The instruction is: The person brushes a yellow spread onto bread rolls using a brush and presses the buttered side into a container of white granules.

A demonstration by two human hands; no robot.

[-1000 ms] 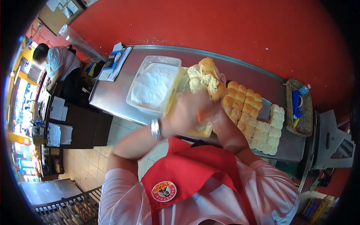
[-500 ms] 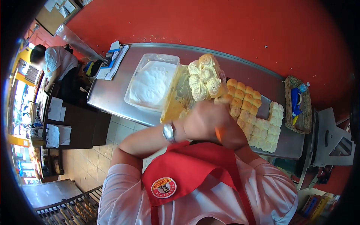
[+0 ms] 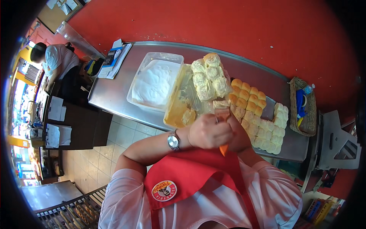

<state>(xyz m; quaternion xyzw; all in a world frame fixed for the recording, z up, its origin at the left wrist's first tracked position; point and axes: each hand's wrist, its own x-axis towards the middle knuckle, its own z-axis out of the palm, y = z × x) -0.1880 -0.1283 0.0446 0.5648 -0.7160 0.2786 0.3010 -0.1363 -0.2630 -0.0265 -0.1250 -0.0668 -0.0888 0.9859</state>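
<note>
I see both hands clenched, left hand (image 3: 209, 131) over right hand (image 3: 239, 134), on an orange-handled brush (image 3: 222, 114) above the yellow tub (image 3: 176, 108); tight grip may drip butter onto the tabletop (image 3: 110, 95).

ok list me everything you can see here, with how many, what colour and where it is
clear plastic tub of white spread: one, white, left on the steel counter
yellow plastic tub: one, yellow, beside the white tub
coated bread rolls: about six, cream, piled on the yellow tub
plain bread rolls: many, golden to pale, in rows right of the tubs
orange-handled spreader: one, between the hands
woven basket: one, brown, counter's right end
steel counter: one, grey, along the red wall
co-worker: one, white shirt, far left
left hand: wristwatch, closed around the spreader
right hand: mostly hidden behind the left
</note>
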